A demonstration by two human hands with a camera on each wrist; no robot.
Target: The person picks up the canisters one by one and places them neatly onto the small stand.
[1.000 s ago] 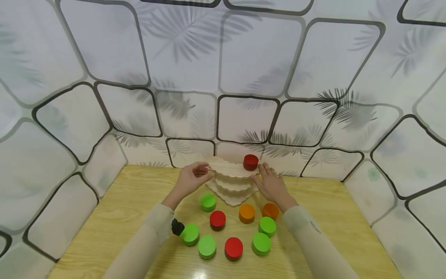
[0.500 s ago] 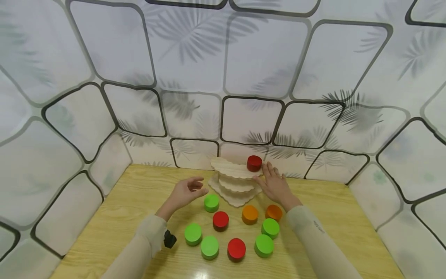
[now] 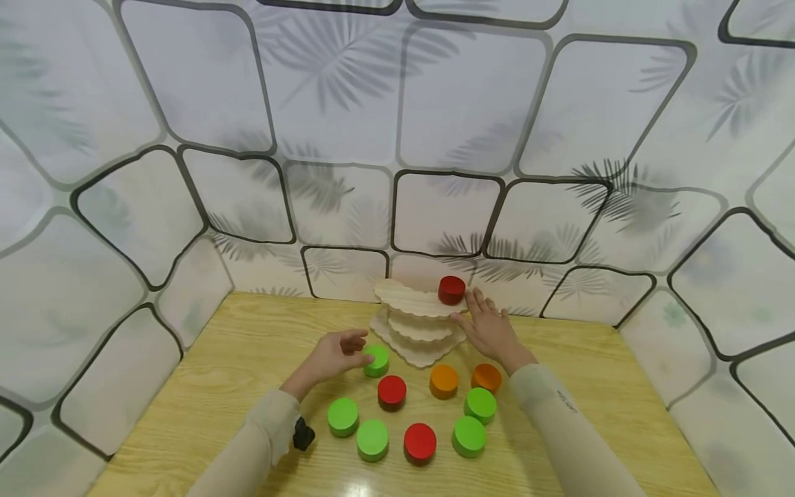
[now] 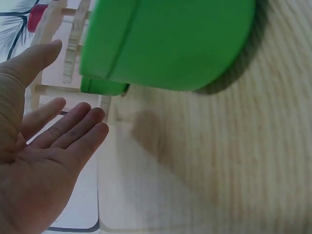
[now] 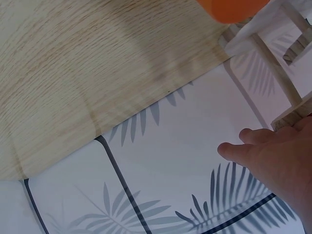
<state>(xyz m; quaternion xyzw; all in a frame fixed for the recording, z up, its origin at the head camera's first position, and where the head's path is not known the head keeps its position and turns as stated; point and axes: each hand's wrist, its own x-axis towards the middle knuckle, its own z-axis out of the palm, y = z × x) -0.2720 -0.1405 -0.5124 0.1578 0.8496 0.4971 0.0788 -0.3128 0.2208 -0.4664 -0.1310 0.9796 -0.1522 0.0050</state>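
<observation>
A tiered wooden stand [image 3: 417, 304] with scalloped shelves on pegs stands against the back wall. On the right end of its top shelf sits a red cylinder [image 3: 451, 290]. My right hand [image 3: 493, 331] rests against that end of the shelf, fingers stretched out; the right wrist view shows its fingertips at the wood. My left hand [image 3: 335, 355] is beside a green cylinder [image 3: 376, 361] in front of the stand. In the left wrist view its thumb and fingers [image 4: 73, 129] are spread apart, short of the farther green cylinder [image 4: 105, 87].
Nearer on the wooden table [image 3: 205, 386] lie two orange cylinders, one of them orange [image 3: 444, 382], two red ones, one of them red [image 3: 419, 443], and several green ones, one of them green [image 3: 372, 440]. Patterned wall covering [image 3: 348, 207] encloses the back and sides.
My left hand has left the stand's left end and come down toward the nearest green cylinder. My right hand stays at the right end, and the red cylinder keeps its place.
</observation>
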